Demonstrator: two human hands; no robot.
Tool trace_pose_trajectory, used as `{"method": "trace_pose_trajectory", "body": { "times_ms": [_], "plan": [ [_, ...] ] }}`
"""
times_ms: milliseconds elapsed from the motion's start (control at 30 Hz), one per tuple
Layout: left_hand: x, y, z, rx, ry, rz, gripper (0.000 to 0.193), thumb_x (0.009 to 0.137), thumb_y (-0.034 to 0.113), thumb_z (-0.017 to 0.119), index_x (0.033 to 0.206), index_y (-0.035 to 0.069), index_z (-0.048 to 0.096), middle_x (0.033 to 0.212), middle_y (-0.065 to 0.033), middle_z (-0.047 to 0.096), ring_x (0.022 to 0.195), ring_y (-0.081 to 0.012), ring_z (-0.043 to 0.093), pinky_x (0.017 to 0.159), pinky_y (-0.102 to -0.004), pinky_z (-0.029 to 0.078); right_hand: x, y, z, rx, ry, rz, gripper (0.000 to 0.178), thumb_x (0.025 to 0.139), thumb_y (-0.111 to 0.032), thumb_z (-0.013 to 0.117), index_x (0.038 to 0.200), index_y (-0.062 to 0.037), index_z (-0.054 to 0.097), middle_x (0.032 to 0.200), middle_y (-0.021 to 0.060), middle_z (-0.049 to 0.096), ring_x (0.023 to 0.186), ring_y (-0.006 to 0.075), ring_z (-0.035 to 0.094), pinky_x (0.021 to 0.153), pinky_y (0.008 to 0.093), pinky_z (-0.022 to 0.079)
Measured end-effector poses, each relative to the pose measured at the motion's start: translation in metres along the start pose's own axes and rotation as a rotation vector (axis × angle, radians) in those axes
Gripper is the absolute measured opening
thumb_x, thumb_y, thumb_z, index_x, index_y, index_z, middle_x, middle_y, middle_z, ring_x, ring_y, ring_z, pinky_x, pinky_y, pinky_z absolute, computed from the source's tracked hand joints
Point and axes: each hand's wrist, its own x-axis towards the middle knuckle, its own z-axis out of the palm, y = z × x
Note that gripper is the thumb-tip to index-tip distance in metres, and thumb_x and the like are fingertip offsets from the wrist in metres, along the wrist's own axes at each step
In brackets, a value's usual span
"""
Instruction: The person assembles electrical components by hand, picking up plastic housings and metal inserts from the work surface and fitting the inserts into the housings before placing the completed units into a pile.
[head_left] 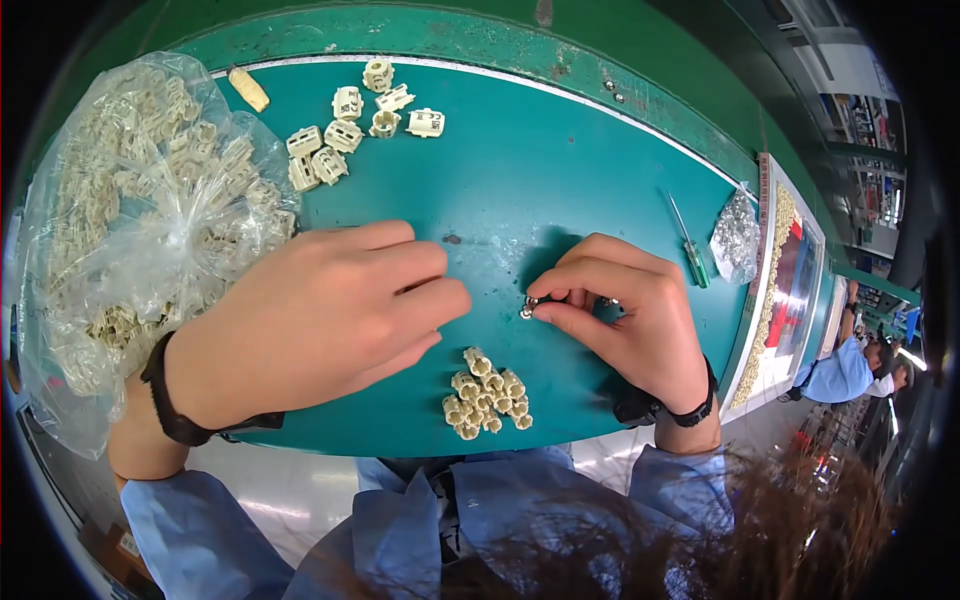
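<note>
My right hand pinches a small shiny metal part between thumb and fingertips. More metal glints by its curled fingers. Across from it, my left hand hovers over the mat with its fingers curled inward; its back hides whatever they hold, if anything. Between the two hands, nearer to me, lies a pile of small cream plastic sockets. Beyond my left hand sit several larger cream plastic housings, some upright and some on their sides.
A big see-through bag of cream parts fills the left side. At right lie a green-handled screwdriver, a small bag of metal parts and a white-edged tray. A tan piece rests far left. Another person is off to the right.
</note>
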Motion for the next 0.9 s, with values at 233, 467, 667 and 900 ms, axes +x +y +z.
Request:
{"method": "trace_pose_trajectory", "body": {
  "times_ms": [233, 467, 667, 900],
  "plan": [
    [0.003, -0.004, 0.014, -0.11, 0.094, 0.053, 0.025, 0.092, 0.012, 0.085, 0.112, 0.012, 0.071, 0.101, -0.0033, 0.062, 0.094, -0.0248, 0.065, 0.082, -0.0386, 0.061, -0.002, 0.0, -0.003, -0.021, -0.028, 0.028, 0.017, 0.09, 0.008, 0.089, 0.103, -0.0007, 0.083, 0.097, 0.0066, 0.074, 0.079, 0.0157, 0.07, 0.069, 0.0313, 0.057],
    [0.006, -0.003, 0.018, -0.195, 0.127, 0.047, 0.028, 0.088, 0.006, 0.085, 0.113, 0.013, 0.076, 0.102, -0.0034, 0.066, 0.089, -0.026, 0.067, 0.077, -0.0389, 0.061, -0.002, -0.003, -0.007, -0.026, -0.045, 0.065, 0.018, 0.09, 0.011, 0.084, 0.103, -0.001, 0.083, 0.098, 0.0069, 0.074, 0.08, 0.0158, 0.07, 0.069, 0.031, 0.057],
    [0.009, -0.003, 0.023, -0.246, 0.161, 0.041, 0.03, 0.086, 0.0, 0.085, 0.112, 0.013, 0.078, 0.105, -0.0033, 0.072, 0.088, -0.0268, 0.069, 0.076, -0.0385, 0.062, -0.004, -0.002, -0.008, -0.027, -0.083, 0.045, 0.022, 0.089, 0.011, 0.085, 0.107, -0.0023, 0.082, 0.1, 0.0062, 0.073, 0.081, 0.0163, 0.07, 0.07, 0.0316, 0.057],
    [0.009, -0.006, 0.024, -0.27, 0.17, 0.046, 0.028, 0.088, 0.002, 0.088, 0.112, 0.013, 0.079, 0.111, -0.0019, 0.08, 0.095, -0.0269, 0.073, 0.082, -0.0394, 0.064, -0.004, -0.002, -0.009, -0.04, -0.102, 0.017, 0.022, 0.089, 0.004, 0.091, 0.107, -0.0046, 0.082, 0.101, 0.0047, 0.071, 0.081, 0.0165, 0.069, 0.068, 0.0322, 0.057]
  ]
}}
